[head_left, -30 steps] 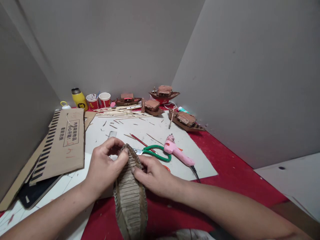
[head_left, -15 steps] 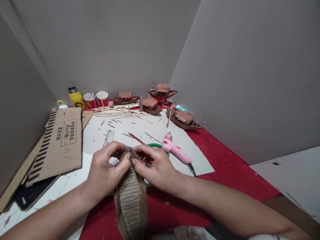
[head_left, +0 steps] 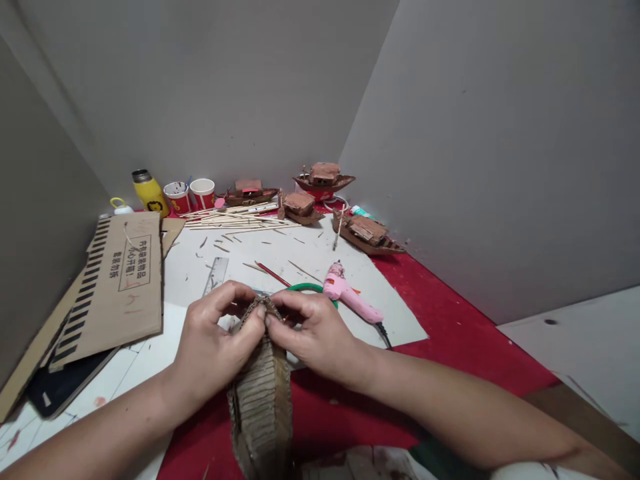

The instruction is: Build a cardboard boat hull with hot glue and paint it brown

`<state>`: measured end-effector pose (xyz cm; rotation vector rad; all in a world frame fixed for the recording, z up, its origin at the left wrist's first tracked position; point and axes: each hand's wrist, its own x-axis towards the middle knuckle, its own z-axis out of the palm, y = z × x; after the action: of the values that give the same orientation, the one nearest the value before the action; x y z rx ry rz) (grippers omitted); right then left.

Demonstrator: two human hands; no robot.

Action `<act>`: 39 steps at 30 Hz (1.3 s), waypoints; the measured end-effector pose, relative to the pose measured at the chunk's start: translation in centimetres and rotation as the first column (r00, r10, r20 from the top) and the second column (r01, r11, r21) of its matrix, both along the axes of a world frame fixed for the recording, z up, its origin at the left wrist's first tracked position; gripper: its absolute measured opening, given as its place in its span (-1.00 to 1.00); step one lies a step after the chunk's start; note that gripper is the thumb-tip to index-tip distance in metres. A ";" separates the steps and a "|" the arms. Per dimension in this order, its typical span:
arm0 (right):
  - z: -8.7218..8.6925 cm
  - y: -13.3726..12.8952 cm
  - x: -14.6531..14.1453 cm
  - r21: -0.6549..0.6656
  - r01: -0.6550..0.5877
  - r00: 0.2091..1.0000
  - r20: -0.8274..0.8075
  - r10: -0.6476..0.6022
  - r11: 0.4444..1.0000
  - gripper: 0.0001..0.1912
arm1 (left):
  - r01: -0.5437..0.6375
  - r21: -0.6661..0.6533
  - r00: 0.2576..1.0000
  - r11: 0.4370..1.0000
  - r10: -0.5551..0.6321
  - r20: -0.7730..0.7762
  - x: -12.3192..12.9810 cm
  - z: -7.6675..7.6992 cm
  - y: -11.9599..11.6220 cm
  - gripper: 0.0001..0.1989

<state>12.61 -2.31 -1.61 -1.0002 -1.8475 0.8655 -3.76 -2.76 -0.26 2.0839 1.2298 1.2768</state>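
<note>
A long boat-shaped cardboard piece (head_left: 260, 407) with ridged strips and raised corrugated edges points away from me above the red cloth. My left hand (head_left: 217, 337) pinches its far, narrow tip from the left, thumb on the inner side. From the right, my right hand (head_left: 315, 333) pinches the same tip, its thumb beside the other one. Both sets of fingertips are partly hidden behind the cardboard. A pink glue gun (head_left: 350, 293) lies just beyond my right hand, and a green ring (head_left: 306, 287) shows behind the fingers.
Brown model boats (head_left: 367, 233) stand at the back beside thin wooden sticks (head_left: 240, 219). Two paper cups (head_left: 203, 195) and a yellow bottle (head_left: 150, 193) are at the back left. Printed cardboard (head_left: 120, 287) lies left; a ruler (head_left: 216, 275) and red pencil (head_left: 273, 274) lie on white paper (head_left: 400, 320).
The view has shifted slightly. Both hands keep their pinch on the cardboard tip, and the piece has tilted a little, its near end moving slightly left.
</note>
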 end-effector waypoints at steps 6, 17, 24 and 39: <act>0.2 0.1 0.4 -0.029 0.065 0.996 0.070 -0.063 0.997 -0.84 | 0.127 -0.263 0.987 0.956 -0.095 0.129 -0.8 1.6 0.2 -0.86; -0.1 1.9 1.2 -0.163 0.166 0.964 -0.180 -0.194 0.973 -0.90 | 0.338 -0.628 0.716 0.701 0.243 0.655 -1.7 -1.2 3.8 -0.86; -0.2 2.2 1.1 -0.283 0.148 0.945 -0.243 -0.220 0.948 -0.88 | 0.766 -0.638 0.603 0.077 0.258 0.755 0.2 -2.3 1.4 -0.46; -0.6 2.2 0.3 -0.425 0.068 0.963 -0.207 -0.171 0.902 -0.90 | 0.765 -0.643 0.617 -0.040 0.329 0.715 0.2 -2.3 1.1 -0.41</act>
<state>12.90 -0.12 -2.24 -1.1953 -1.4081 1.2777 -3.55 -1.67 -2.61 0.3937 0.7199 0.4349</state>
